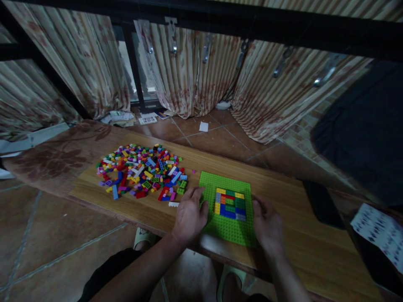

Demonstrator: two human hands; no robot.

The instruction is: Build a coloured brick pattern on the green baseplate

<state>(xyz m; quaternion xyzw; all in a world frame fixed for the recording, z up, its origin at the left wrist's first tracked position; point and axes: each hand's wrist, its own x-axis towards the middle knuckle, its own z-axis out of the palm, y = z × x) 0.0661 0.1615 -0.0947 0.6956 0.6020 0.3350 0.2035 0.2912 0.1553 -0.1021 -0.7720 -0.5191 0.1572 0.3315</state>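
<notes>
A green studded baseplate (226, 235) lies on the wooden board, slightly turned. Near its middle, yellow, red, orange, blue, green and grey building bricks (229, 204) are set close together in a square block. My left hand (190, 214) is at the plate's left edge, its thumb and fingers bent around that edge. At the right edge my right hand (269, 224) has its fingers curled against the plate; their undersides are hidden. Left of the plate, a large heap of loose mixed-colour bricks (141, 172) spreads out, with a white brick (173, 204) close to my left hand.
The long wooden board (302, 235) carries a dark flat object (323, 203) at its right end. Beside it is a patterned sheet (378, 235). A brown floral cloth (63, 159) lies to the left. Striped curtains (195, 75) hang behind, with papers (147, 120) on the tiled floor.
</notes>
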